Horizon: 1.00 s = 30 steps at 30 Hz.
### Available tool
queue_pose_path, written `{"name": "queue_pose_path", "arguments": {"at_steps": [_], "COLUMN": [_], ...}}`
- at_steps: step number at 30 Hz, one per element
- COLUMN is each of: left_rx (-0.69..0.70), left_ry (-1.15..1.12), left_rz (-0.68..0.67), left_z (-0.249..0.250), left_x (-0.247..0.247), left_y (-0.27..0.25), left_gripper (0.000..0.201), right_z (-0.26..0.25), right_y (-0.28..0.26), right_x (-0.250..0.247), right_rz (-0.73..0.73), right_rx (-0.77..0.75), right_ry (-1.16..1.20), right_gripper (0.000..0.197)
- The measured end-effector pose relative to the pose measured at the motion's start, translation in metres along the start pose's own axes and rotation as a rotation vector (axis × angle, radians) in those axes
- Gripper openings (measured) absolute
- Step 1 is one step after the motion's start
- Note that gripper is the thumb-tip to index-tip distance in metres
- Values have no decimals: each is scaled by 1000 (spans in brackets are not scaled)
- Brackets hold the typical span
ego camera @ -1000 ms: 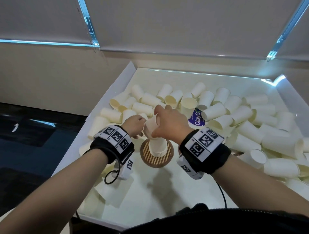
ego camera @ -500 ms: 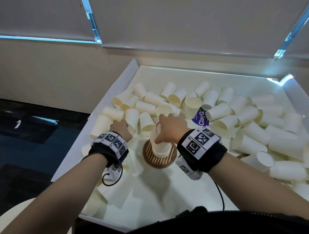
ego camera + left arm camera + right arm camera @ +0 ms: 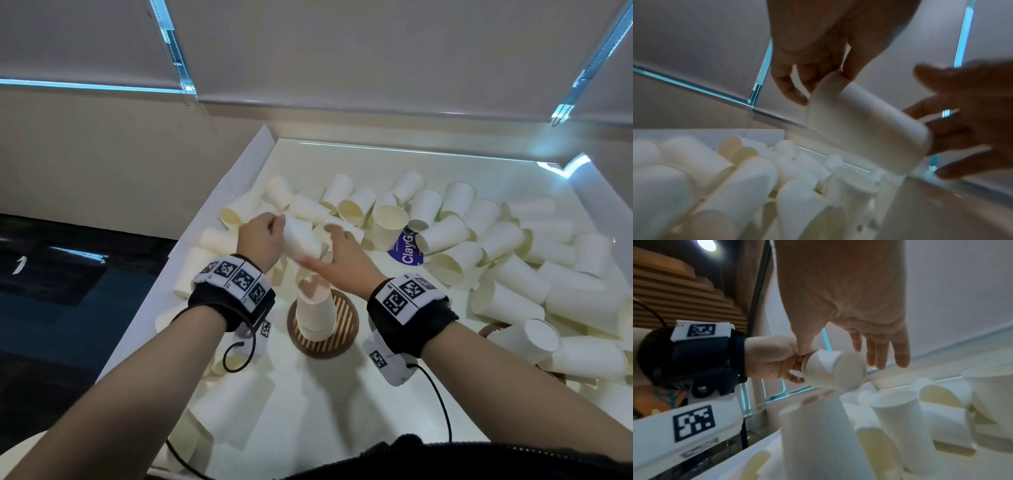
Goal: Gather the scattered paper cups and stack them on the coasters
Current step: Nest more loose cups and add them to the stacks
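I am looking at more loose paper cups [image 3: 442, 233] than I can count exactly, several dozen lying across the tray [image 3: 246, 161]. I am seeing one cup held up [image 3: 303, 236], one upturned stack [image 3: 317, 310] on one slatted coaster [image 3: 346, 317], a second coaster's edge [image 3: 488, 330] at right, and one purple sticker [image 3: 407, 246].

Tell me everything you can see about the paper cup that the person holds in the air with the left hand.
The held cup is plain white paper, tapered, unprinted and apparently empty. It lies tilted, nearly on its side, lifted above the stack on the coaster. The left hand pinches its open rim end; its closed base points toward the right hand, whose spread fingers reach for it. Whether they touch it is unclear.
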<state>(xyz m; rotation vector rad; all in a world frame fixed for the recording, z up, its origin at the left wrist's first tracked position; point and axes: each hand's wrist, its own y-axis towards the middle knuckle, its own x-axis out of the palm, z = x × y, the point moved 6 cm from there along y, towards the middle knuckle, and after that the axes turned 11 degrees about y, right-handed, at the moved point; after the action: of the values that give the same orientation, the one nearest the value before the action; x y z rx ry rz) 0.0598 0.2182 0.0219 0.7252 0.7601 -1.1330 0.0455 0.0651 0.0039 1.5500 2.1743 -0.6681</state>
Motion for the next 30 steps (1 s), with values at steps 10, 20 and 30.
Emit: {"name": "queue_pose_path", "arguments": {"at_steps": [10, 20, 30], "left_rx": [-151, 122, -14], "left_ry": [-464, 473, 44], "left_rz": [-273, -435, -102], "left_z": [6, -26, 21], "left_x": [54, 107, 30], "left_y": [25, 37, 69], "left_gripper": [29, 33, 25], "right_z": [31, 73, 81], "right_y": [14, 12, 13], "right_x": [-52, -70, -90], "right_rz": [162, 107, 119], "right_rx": [73, 212, 246], "right_ry": [137, 79, 156], "right_gripper": [67, 68, 68]}}
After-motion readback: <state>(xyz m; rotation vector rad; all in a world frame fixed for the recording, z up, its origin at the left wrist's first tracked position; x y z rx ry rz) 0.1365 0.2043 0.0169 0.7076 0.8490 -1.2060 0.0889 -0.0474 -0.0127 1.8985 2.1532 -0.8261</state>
